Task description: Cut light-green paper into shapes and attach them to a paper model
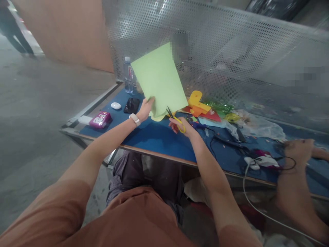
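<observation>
A large sheet of light green paper (160,77) is held up above the blue table, tilted, with my left hand (146,108) pinching its lower left edge. The lower edge of the sheet is curved where my fingers bend it. My right hand (181,126) grips a pair of scissors (182,127) with yellow handles and dark blades. The blades point up and left, close to the paper's lower edge; I cannot tell whether they touch it. Just right of the sheet lies a yellow and orange cut-out shape (197,103).
A water bottle (128,76), a black phone-like object (131,105), a white mouse (116,105) and a purple pack (100,120) stand left on the blue table (159,139). Plastic bags (264,127) and cables lie right, near another person's arm (295,164). A perforated metal panel (218,44) rises behind.
</observation>
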Motion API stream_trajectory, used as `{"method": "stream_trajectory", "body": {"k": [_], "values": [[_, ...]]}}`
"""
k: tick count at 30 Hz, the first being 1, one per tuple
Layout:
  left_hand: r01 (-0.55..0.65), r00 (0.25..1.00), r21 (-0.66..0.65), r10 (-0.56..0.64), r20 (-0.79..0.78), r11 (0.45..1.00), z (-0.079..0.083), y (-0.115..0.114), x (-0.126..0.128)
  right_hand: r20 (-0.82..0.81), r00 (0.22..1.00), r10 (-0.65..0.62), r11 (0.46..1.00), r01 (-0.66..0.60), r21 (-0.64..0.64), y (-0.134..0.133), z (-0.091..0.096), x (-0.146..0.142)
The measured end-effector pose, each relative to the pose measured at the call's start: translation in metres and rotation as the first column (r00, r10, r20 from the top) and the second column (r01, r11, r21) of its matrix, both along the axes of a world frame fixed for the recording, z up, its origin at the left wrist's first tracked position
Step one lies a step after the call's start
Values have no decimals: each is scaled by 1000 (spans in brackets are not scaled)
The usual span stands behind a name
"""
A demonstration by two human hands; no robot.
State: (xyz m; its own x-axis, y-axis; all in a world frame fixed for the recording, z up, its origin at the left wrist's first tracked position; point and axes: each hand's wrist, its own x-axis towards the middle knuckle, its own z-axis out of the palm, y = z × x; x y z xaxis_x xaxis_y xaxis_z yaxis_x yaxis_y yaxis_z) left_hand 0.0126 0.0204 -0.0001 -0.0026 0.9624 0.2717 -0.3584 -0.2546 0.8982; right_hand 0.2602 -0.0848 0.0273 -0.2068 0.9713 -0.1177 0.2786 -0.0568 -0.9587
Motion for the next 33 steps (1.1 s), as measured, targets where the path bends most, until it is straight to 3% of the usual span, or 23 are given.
{"method": "stream_trajectory", "body": {"k": [16,22,33], "values": [[63,988,58,-54,-146,996,3,-16,11,-63,998,-10,995,16,99,-5,1,-8],[79,987,42,-72,-144,996,0,-16,11,-75,995,-68,993,75,90,-5,2,-13],[66,988,50,-59,-140,997,1,-18,8,-39,998,-47,992,51,116,-9,4,-12]]}}
